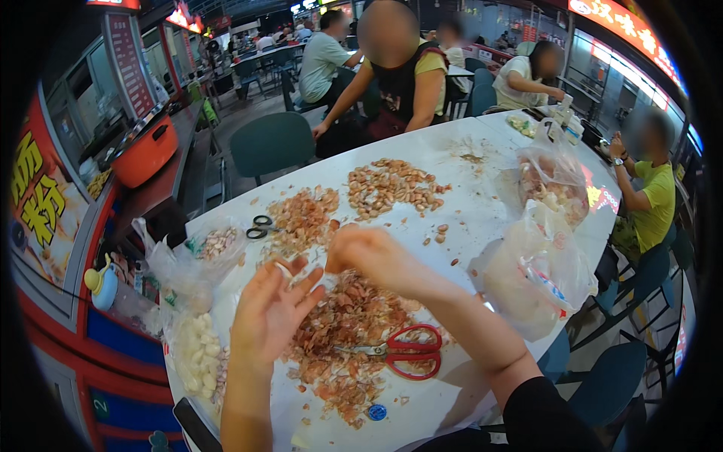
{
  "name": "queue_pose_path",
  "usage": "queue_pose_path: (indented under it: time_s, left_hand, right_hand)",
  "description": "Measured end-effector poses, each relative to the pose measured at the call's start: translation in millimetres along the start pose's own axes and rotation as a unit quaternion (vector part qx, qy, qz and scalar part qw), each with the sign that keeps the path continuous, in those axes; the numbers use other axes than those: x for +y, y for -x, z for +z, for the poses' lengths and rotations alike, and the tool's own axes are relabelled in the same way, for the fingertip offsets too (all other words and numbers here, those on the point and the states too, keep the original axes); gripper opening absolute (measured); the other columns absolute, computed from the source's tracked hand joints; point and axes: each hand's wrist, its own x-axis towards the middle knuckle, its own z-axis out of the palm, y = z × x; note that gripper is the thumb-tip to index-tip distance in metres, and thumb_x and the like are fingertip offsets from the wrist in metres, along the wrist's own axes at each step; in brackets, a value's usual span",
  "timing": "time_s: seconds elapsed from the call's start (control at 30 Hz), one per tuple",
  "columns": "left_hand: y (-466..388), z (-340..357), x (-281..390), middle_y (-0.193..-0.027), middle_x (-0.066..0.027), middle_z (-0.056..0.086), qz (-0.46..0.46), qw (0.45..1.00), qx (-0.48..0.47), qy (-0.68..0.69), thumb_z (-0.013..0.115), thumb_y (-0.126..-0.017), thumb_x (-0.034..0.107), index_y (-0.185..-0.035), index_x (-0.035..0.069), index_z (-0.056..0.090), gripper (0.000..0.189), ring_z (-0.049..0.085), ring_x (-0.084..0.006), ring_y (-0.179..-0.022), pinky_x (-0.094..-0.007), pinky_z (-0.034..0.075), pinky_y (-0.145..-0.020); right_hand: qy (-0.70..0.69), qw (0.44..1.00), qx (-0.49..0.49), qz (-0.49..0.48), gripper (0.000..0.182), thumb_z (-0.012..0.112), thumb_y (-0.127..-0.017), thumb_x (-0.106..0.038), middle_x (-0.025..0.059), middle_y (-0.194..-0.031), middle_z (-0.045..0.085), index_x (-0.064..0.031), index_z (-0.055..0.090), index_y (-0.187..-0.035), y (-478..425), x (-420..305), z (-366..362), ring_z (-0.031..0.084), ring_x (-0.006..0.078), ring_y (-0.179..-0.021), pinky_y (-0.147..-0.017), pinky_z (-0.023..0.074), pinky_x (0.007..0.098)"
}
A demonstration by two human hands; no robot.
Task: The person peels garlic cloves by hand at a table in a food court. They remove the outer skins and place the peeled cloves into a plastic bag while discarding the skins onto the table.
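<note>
My left hand (277, 308) is raised above the table, palm turned up and partly spread. A small pale clove (283, 271) shows between its fingers. Close beside it, my right hand (370, 257) is bent down with its fingers pinched together; motion blurs it, and whether it grips something is hidden. Beneath both lies a heap of reddish-brown papery skins (356, 316). Red-handled scissors (415, 351) rest on the heap's right side, blades pointing left. At the left table edge, a clear plastic bag (197, 350) holds peeled white cloves.
Unpeeled brown cloves (390, 186) are spread farther back, beside another skin pile (305, 217) and black-handled scissors (258, 227). Full plastic bags (536, 271) stand at right. A blue bottle cap (377, 412) and a dark phone-like object (195, 424) lie near. A person (395, 85) sits opposite.
</note>
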Motion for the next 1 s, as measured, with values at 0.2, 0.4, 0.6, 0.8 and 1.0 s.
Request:
queue_pose_path:
  time_s: [0.2,0.4,0.6,0.8,1.0]
  left_hand:
    - [-5.3,-22.5,17.1,-0.117,-0.0075,0.049,0.022,0.998,0.021,0.046,0.052,-0.088,0.023,-0.095,0.016,0.055,0.011,0.038,-0.0319,-0.119,-0.0543,0.033,-0.095]
    - [-8.9,-20.8,0.1,-0.128,-0.0108,0.04,-0.05,0.997,0.028,0.054,0.047,-0.09,0.023,-0.1,0.014,0.05,0.013,0.038,-0.0366,-0.119,-0.0578,0.032,-0.096]
    - [1.3,-6.3,20.7,-0.13,-0.0109,0.038,-0.057,0.988,-0.085,-0.118,0.048,-0.09,0.02,-0.098,0.011,0.049,0.012,0.036,-0.0374,-0.12,-0.0571,0.036,-0.093]
    - [0.7,-8.8,17.8,-0.116,-0.0073,0.047,0.037,0.988,0.143,0.044,0.049,-0.09,0.017,-0.093,0.011,0.049,0.007,0.043,-0.0256,-0.113,-0.0512,0.04,-0.09]
    - [12.0,21.2,8.6,-0.113,-0.0074,0.049,0.028,0.998,0.059,-0.013,0.051,-0.089,0.018,-0.093,0.012,0.05,0.007,0.043,-0.0238,-0.112,-0.0507,0.042,-0.086]
  right_hand:
    - [-0.39,0.909,0.008,0.149,0.033,0.047,-0.09,-0.031,0.011,-0.126,0.043,-0.0071,0.05,-0.113,-8.2,9.1,-19.7,0.046,0.0299,-0.111,-0.09,0.0419,0.0468]
    - [-0.403,0.895,-0.071,0.178,0.049,0.045,-0.091,-0.037,0.013,-0.134,0.035,-0.0054,0.037,-0.128,-8.7,6.0,-11.0,0.041,0.031,-0.117,-0.092,0.0393,0.0473]
    - [-0.31,0.929,-0.165,0.118,0.048,0.047,-0.091,-0.03,0.0107,-0.134,0.034,-0.0061,0.034,-0.13,3.5,-8.2,-13.9,0.036,0.027,-0.121,-0.092,0.0399,0.0436]
    - [-0.253,0.945,-0.021,0.206,0.049,0.048,-0.091,-0.024,0.0091,-0.135,0.034,-0.0042,0.031,-0.132,-1.4,-15.4,-7.3,0.035,0.0252,-0.122,-0.092,0.0403,0.0371]
    - [-0.168,0.976,-0.091,0.103,0.044,0.054,-0.087,-0.02,0.0115,-0.116,0.049,0.0008,0.039,-0.124,12.9,-34.3,-3.3,0.047,0.0178,-0.106,-0.086,0.0436,0.032]
